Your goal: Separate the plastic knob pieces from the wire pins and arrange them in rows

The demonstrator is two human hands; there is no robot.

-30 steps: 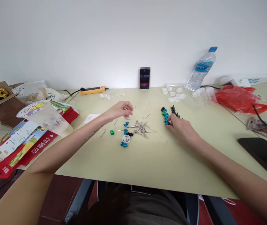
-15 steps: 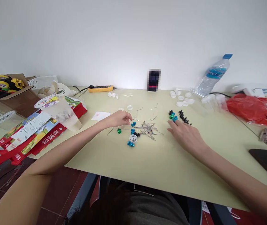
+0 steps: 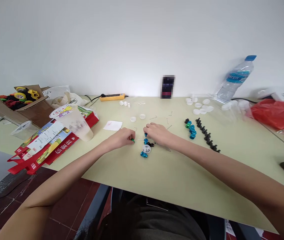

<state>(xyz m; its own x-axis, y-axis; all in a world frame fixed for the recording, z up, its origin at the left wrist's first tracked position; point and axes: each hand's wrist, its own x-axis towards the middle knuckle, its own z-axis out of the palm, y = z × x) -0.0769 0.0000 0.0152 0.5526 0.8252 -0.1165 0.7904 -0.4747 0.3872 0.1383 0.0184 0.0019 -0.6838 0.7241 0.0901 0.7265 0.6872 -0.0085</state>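
My left hand [image 3: 122, 138] has its fingers closed in a pinch on a small shiny green part [image 3: 133, 140], low over the table. My right hand [image 3: 156, 132] has its fingertips closed on a small blue metal part [image 3: 145, 135]; the hand hides most of it. Just below lie another blue part [image 3: 145, 141], a small black part [image 3: 151, 144], a round white cap [image 3: 146, 149] holding tiny pieces, and a further blue part [image 3: 143, 154]. The pile of thin metal hex keys [image 3: 167, 148] is mostly covered by my right hand and forearm.
To the right are a row of blue and green parts [image 3: 192, 130] and a row of black parts [image 3: 206, 136]. White caps [image 3: 201, 109], a water bottle [image 3: 236, 80] and a red bag [image 3: 274, 115] lie beyond. A plastic cup [image 3: 78, 125] leans on a red bag at left.
My right hand has left the blue and green row and come left to the blue part by the pile. My left hand has lowered onto the green part. The view has shifted slightly.
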